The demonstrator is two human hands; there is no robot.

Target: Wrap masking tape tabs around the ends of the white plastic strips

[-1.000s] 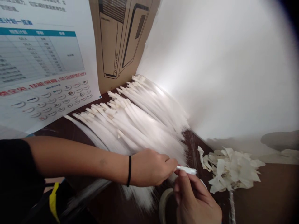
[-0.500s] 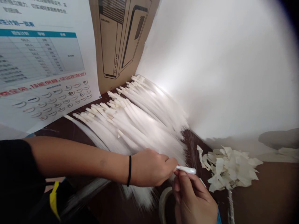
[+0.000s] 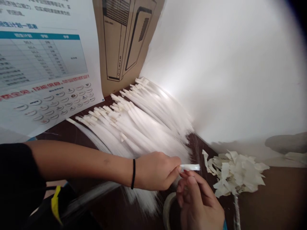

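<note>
My left hand (image 3: 157, 171), with a black band at the wrist, is closed on a bundle of white fibres; its short white end (image 3: 190, 167) sticks out to the right between thumb and finger. Loose fibres from a bundle trail below my left forearm. Just under that end is my right hand (image 3: 200, 199), fingers curled and fingertips close to the white end; whether anything is between them is hidden. Many white fibre bundles (image 3: 144, 124) with taped ends lie side by side behind my left hand. A tape roll (image 3: 167, 210) is partly hidden by my right hand.
A heap of torn cream tape pieces (image 3: 240, 174) sits at the right, above a clear-wrapped stick (image 3: 237, 212). Behind the bundles stand a printed poster (image 3: 48, 64), a brown cardboard box (image 3: 124, 41) and a large white sheet (image 3: 227, 64). Dark table surface shows between them.
The white end in my left hand has risen slightly and is now nearly level. My right thumb and fingers have come off it and shifted a little below.
</note>
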